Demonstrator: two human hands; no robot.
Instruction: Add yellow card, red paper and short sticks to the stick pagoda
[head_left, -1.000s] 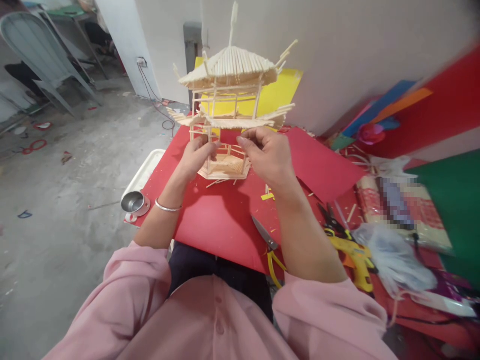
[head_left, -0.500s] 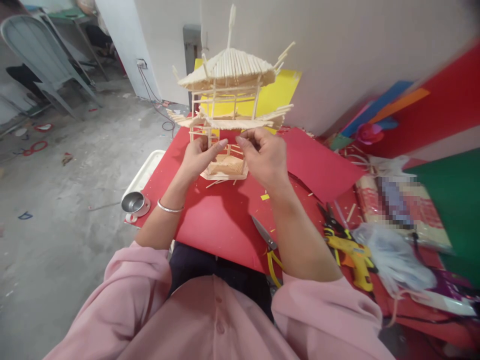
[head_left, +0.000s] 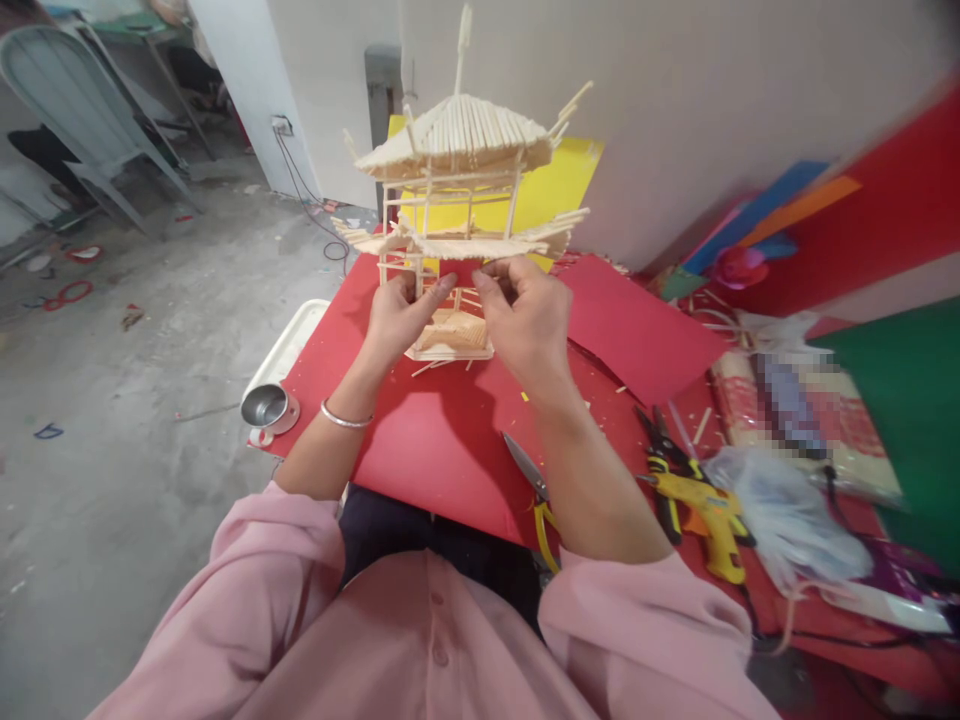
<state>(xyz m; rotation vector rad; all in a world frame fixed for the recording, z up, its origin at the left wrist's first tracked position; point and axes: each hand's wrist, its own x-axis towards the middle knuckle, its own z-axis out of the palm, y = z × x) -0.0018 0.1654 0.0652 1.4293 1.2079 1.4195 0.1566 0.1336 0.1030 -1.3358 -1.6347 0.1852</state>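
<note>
A two-tiered pagoda model of thin pale sticks stands upright on the red-covered table. Between my hands, under its lower roof, is a small red piece. My left hand pinches its left edge, thumb in front, the other fingers partly hidden behind. At the right edge my right hand pinches it between thumb and curled fingers. Below them the model's stick base shows between my wrists.
Scissors lie near my right forearm. Pliers, a yellow glue gun and a plastic bag are at right. A metal cup and white tray sit at left. Yellow card leans behind the model.
My right forearm has shifted slightly left. Both hands keep nearly the same place and grip on the red piece.
</note>
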